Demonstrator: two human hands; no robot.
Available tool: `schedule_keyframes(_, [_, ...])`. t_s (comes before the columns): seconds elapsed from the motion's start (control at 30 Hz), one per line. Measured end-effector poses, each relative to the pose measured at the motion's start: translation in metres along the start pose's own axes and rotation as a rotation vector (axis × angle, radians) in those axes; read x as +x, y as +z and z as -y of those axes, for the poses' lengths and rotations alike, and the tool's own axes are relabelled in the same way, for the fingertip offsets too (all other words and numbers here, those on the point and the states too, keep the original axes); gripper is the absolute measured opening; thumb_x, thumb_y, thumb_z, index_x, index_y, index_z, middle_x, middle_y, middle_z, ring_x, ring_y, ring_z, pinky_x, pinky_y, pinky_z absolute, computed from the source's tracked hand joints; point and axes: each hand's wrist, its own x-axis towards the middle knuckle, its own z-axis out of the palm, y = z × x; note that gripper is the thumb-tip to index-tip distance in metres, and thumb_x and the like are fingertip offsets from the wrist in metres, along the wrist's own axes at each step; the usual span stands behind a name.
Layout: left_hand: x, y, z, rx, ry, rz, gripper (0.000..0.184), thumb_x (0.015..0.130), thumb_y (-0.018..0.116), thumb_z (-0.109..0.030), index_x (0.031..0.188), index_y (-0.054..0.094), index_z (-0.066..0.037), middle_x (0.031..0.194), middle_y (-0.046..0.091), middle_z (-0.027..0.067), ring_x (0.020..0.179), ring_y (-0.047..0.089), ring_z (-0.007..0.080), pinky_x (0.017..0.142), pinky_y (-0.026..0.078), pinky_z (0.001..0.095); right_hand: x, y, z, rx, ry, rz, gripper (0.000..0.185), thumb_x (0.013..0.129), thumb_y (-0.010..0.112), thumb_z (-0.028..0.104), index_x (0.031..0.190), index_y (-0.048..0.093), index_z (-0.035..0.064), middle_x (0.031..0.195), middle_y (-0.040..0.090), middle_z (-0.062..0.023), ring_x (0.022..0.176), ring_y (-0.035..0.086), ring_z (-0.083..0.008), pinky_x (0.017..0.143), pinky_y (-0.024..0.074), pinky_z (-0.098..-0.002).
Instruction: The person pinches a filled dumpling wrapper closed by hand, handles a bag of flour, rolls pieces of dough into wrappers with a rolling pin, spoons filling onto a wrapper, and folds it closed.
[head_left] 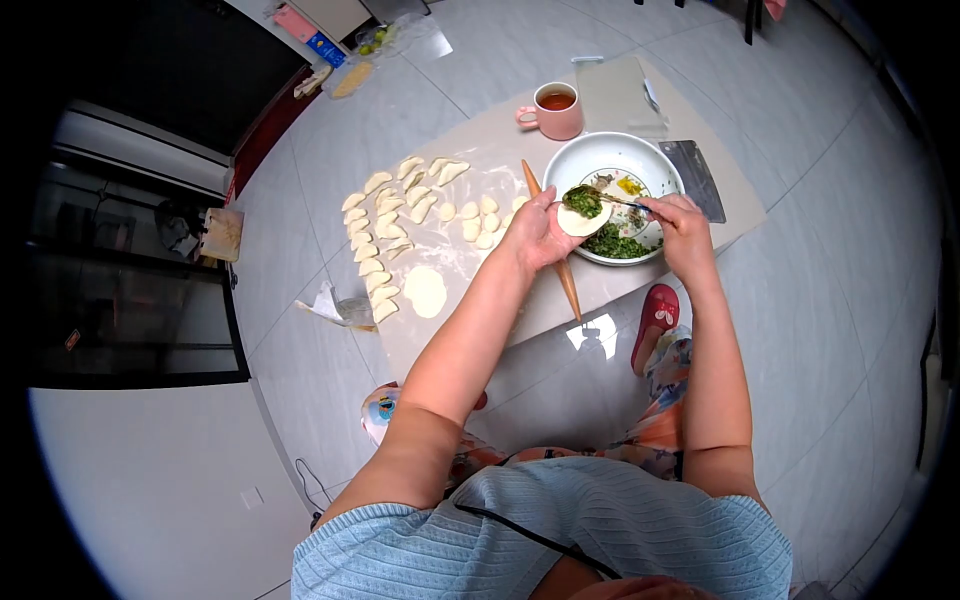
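Observation:
My left hand (540, 236) cups a round dumpling wrapper (578, 224) over the near-left rim of a white bowl (676, 172). Chopped green filling (582, 203) sits on the wrapper. In my right hand (684, 236) is a spoon (626, 203), its tip at the filling. More chopped green filling (615, 243) lies in the bowl, with a yellow patch beside it. A wooden rolling pin (567, 288) lies slanted under my left hand, partly hidden. To the left are small dough pieces (472, 228) and rows of folded dumplings (388, 200).
A flat round white patch (425, 291), flour or dough, lies on the floured tabletop (540, 325). Behind the bowl stand a pink mug (558, 118) of reddish-brown liquid and a clear flat container (622, 95). A dark flat blade (697, 178) lies right of the bowl.

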Motion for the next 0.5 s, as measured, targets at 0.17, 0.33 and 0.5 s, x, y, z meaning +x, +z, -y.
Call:
schedule_keyframes(0.17, [-0.006, 0.011, -0.004, 0.004, -0.005, 0.026, 0.057, 0.110, 0.021, -0.034, 0.140, 0.037, 0.011, 0.140, 0.050, 0.0273, 0.129, 0.053, 0.0364, 0.111, 0.044, 0.0462, -0.001, 0.001, 0.001, -0.264, -0.275, -0.157, 0.039, 0.079, 0.053, -0.011, 0.102, 0.076, 0.0094, 0.091, 0.072, -0.0081, 0.097, 0.062, -0.0283, 0.088, 0.0468, -0.0390])
schedule_keyframes(0.33, [-0.006, 0.011, -0.007, 0.036, -0.005, 0.062, 0.054, 0.110, 0.022, -0.031, 0.140, 0.037, 0.011, 0.139, 0.051, 0.0268, 0.128, 0.053, 0.0378, 0.110, 0.045, 0.0490, 0.000, -0.001, -0.002, -0.214, -0.182, -0.082, 0.024, 0.083, 0.061, 0.001, 0.100, 0.076, 0.0089, 0.094, 0.071, -0.0085, 0.099, 0.061, -0.0276, 0.089, 0.0463, -0.0388])
schedule_keyframes(0.5, [-0.013, 0.018, -0.006, 0.116, -0.044, 0.047, 0.052, 0.110, 0.024, -0.031, 0.141, 0.038, 0.009, 0.139, 0.051, 0.0252, 0.128, 0.054, 0.0360, 0.110, 0.045, 0.0489, 0.001, 0.000, -0.013, -0.072, 0.026, 0.035, 0.016, 0.086, 0.068, 0.013, 0.097, 0.077, 0.0056, 0.096, 0.071, -0.0107, 0.097, 0.062, -0.0262, 0.088, 0.0473, -0.0370])
